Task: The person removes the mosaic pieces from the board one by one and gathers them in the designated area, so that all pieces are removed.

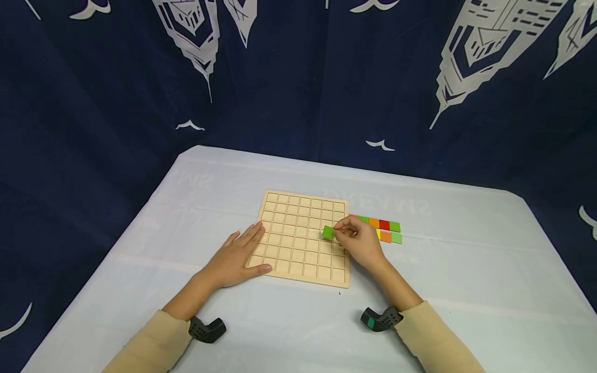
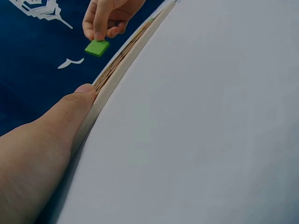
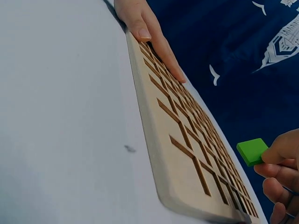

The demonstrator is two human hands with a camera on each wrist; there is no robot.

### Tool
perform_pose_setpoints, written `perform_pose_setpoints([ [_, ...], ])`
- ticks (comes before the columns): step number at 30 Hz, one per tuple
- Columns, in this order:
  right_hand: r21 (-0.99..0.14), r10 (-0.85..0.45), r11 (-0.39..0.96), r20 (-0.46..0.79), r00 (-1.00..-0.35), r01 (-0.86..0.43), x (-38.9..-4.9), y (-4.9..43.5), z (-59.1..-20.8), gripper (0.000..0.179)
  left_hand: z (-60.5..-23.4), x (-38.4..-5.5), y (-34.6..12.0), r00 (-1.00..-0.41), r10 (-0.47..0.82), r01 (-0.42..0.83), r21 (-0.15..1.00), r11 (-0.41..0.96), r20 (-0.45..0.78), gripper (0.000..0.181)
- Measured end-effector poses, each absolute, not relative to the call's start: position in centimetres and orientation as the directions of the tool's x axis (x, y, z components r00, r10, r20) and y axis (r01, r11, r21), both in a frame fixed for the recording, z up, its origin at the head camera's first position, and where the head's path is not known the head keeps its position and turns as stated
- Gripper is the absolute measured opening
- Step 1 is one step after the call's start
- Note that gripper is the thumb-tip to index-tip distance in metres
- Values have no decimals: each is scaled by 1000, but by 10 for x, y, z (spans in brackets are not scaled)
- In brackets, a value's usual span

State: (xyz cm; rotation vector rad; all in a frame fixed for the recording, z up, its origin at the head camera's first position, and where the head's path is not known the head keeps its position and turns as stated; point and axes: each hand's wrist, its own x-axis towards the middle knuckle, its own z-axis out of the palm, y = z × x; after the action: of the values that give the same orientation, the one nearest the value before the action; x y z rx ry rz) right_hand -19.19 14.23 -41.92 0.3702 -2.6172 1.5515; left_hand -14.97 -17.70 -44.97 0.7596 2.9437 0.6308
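A square wooden board [image 1: 298, 238] with a grid of grooved cells lies on the table. My left hand [image 1: 239, 259] rests on its left edge with fingers straight; in the left wrist view the thumb [image 2: 70, 112] lies along the board's rim. Above the right part of the grid, my right hand [image 1: 360, 239] pinches a green square tile [image 1: 328, 232] between thumb and fingertips. The right wrist view shows the green tile [image 3: 252, 151] held up off the board, tilted. Two rows of coloured tiles lie right of the board, partly hidden by my right hand.
The far row has red [image 1: 384, 225], orange and green tiles; the near row shows yellow, orange [image 1: 385, 237] and light green ones. A white cloth [image 1: 448, 259] covers the table. Behind hangs a dark blue curtain [image 1: 317, 93] with white prints. Both wrists wear black devices [image 1: 207, 330].
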Motion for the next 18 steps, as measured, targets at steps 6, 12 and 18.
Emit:
perform_pose_setpoints([
  [6,-861,-159,453,177,-971,-232,-190,151,-421,6,-450,-150,-177,-880,471,455,394,799,63,94],
  [12,-862,-141,467,146,-979,-196,-187,157,-420,6,-449,-150,-176,-879,473,457,395,797,65,94],
  [18,-845,-111,499,160,-981,-194,-184,163,-421,7,-448,-149,-177,-881,469,453,396,799,62,94],
])
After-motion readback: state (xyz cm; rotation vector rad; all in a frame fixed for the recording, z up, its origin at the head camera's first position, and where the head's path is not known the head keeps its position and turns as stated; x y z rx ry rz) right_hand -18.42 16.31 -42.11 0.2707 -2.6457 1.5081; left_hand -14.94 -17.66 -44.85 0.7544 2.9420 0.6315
